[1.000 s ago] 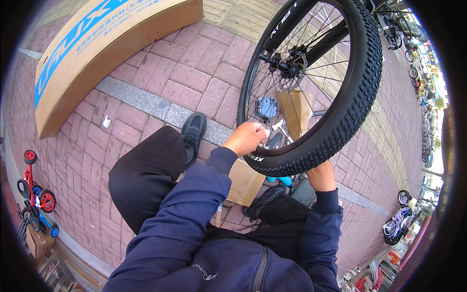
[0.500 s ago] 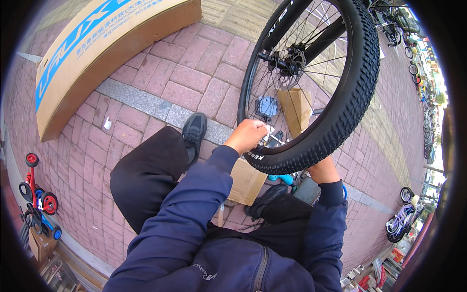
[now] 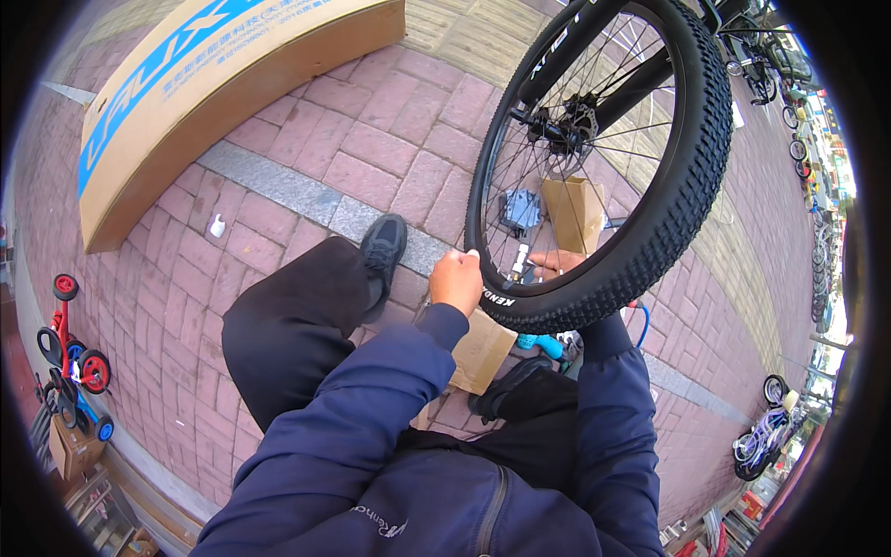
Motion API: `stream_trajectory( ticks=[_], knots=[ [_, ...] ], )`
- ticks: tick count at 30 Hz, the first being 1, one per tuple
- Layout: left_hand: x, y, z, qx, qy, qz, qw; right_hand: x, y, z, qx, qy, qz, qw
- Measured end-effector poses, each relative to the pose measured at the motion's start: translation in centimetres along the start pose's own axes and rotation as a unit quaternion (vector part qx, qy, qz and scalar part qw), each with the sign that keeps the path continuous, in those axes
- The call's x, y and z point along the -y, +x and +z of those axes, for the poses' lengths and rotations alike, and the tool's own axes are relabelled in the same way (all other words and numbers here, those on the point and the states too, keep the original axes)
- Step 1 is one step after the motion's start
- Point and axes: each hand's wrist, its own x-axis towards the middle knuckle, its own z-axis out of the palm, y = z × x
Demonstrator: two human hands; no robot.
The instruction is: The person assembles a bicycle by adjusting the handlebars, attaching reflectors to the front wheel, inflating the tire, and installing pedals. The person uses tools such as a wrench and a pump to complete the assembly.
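- The bike wheel (image 3: 603,158) stands upright right in front of the crouching person, knobbly black tyre, spokes and a disc at the hub, still mounted in the black frame above.
- Left hand (image 3: 457,281) is curled shut around the tyre's lower left edge, fingers wrapped over the rubber and rim.
- Right hand (image 3: 557,264) is mostly hidden behind the tyre; only some fingers show through the spokes, reaching in from the far side. Honestly can't tell if it's gripping anything or just open.
- Stuff seen through the spokes: a small open cardboard box (image 3: 574,212) on the bricks and a blue-grey part (image 3: 522,209) just beside it.
- Under the wheel, near the knees, there's a flat piece of cardboard (image 3: 483,351), a blue-handled tool (image 3: 541,344) and a bit of blue cable (image 3: 640,320) poking out on the right.
- Person's black shoe (image 3: 382,249) sits on the brick paving just left of the wheel.
- Big long cardboard carton (image 3: 213,102) with blue print lies well off to the upper left.
- Small red kids' bike (image 3: 70,348) at the far left edge, more parked bikes (image 3: 766,436) at the right.
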Motion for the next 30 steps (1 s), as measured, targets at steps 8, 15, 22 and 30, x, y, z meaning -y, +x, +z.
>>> stream_trajectory(
  ticks=[8, 15, 22, 30],
  knots=[
    [-0.5, -6.6, -0.1, 0.243, -0.313, -0.376, 0.838, 1.2, 0.1, -1.0, 0.050, -0.127, -0.020, 0.990],
    [-2.4, -7.0, -0.7, 0.249, -0.382, -0.420, 0.785, 0.6, 0.1, -0.6, 0.014, 0.050, 0.061, 0.997],
    [-2.1, -7.2, -0.1, 0.229, -0.392, -0.411, 0.791, 1.2, 1.0, -1.1, 0.071, -0.023, 0.113, 0.991],
    [-2.2, -7.2, 0.1, 0.219, -0.401, -0.404, 0.793, 3.8, 1.1, -1.5, 0.098, -0.132, 0.062, 0.984]
  ],
)
